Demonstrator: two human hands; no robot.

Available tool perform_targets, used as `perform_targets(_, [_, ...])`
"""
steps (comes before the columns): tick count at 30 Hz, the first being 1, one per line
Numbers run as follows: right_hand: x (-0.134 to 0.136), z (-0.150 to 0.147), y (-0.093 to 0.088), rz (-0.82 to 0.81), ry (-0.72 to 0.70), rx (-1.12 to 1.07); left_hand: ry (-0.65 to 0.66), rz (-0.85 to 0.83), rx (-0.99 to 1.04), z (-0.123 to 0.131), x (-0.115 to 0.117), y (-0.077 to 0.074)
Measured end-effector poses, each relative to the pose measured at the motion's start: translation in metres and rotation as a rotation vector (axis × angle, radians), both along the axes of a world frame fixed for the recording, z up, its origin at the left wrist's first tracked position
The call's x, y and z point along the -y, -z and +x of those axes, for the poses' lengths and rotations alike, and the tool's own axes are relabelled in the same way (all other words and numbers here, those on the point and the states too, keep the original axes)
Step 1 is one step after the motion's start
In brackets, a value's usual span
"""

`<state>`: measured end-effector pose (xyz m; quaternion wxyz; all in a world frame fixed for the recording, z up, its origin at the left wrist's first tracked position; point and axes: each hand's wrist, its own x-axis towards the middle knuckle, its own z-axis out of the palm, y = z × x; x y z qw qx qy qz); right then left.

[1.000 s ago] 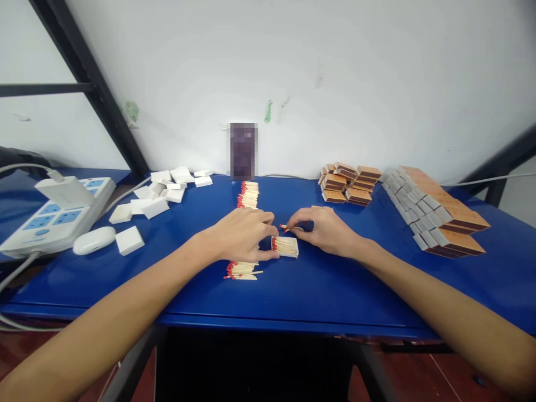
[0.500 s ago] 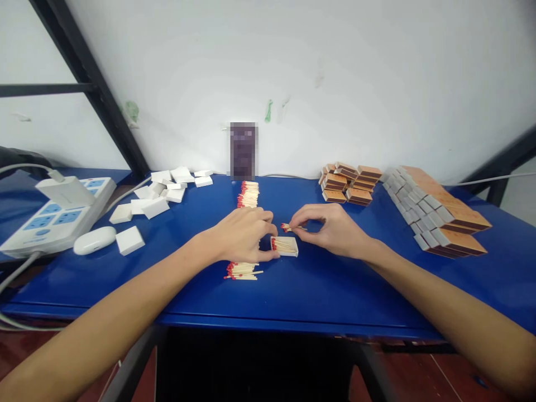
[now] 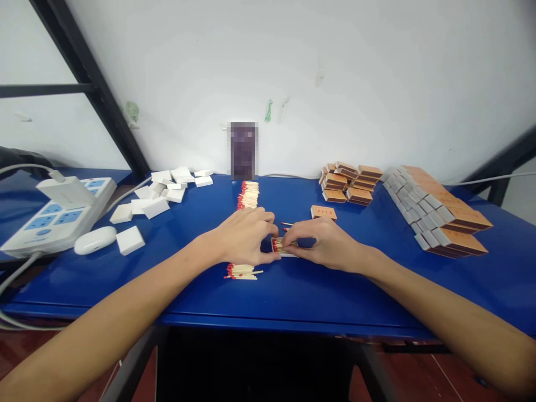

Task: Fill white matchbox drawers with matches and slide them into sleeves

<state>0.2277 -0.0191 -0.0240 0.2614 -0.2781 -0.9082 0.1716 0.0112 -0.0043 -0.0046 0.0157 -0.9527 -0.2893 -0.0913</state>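
A small white tray [image 3: 292,255] holding red-tipped matches lies on the blue table. My left hand [image 3: 247,235] grips its left end between thumb and fingers. Over the tray, my right hand [image 3: 320,241] pinches some matches [image 3: 280,245], its fingertips inside the rim. A couple of loose matches [image 3: 287,224] lie just behind the tray. Under and around my left hand runs a column of matches, one part behind it [image 3: 249,194] and one in front [image 3: 243,271]. An orange matchbox sleeve [image 3: 324,212] lies behind my right hand.
White trays [image 3: 156,207] are scattered at the left, near a white oval case [image 3: 95,240] and a power strip [image 3: 54,223]. Orange matchboxes [image 3: 359,195] are piled at the back right, with a larger stack [image 3: 456,215] farther right. A pixelated dark object [image 3: 244,151] stands against the wall.
My right hand has moved left and toward me, bringing its matches from behind the tray into it. The orange sleeve and loose matches behind it now show. My left hand has hardly moved.
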Motion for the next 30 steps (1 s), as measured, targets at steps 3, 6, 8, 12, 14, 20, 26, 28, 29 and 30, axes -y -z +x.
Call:
perform_targets(3, [-0.0003,0.0006,0.0006,-0.004,-0.021,-0.005,0.007,0.003,0.001,0.0003,0.0002,-0.0001])
perform_targets(6, [-0.0005,0.0005,-0.0003,0.0,-0.052,0.02,0.017,0.011,0.006,0.0004,0.0002,-0.0002])
perform_targets(8, [-0.0007,0.0004,-0.0009,0.007,-0.06,0.035,0.021,0.01,0.007,0.0004,0.0002,-0.0003])
perform_targets(12, [-0.0014,0.0011,-0.0019,0.031,-0.02,0.009,0.022,0.012,0.004,0.0001,0.0002,0.0002])
perform_targets(14, [-0.0019,0.0018,-0.0029,0.06,0.028,0.037,0.023,0.02,0.002,-0.0002,0.0002,0.0006])
perform_targets(20, [-0.0019,0.0023,-0.0077,0.035,0.074,0.169,0.019,0.035,-0.007,-0.0005,0.0003,0.0013])
perform_targets(26, [-0.0014,0.0006,-0.0066,0.003,0.065,0.16,0.03,0.054,-0.009,0.0001,0.0,0.0017])
perform_targets(28, [-0.0022,0.0004,-0.0047,0.02,0.088,0.158,0.033,0.066,-0.01,0.0001,0.0,0.002])
perform_targets(29, [-0.0028,0.0005,-0.0039,0.034,0.108,0.151,0.035,0.071,-0.012,0.0001,0.0001,0.002])
perform_targets(30, [-0.0033,0.0006,-0.0032,0.047,0.129,0.144,0.037,0.075,-0.013,0.0,0.0002,0.0021])
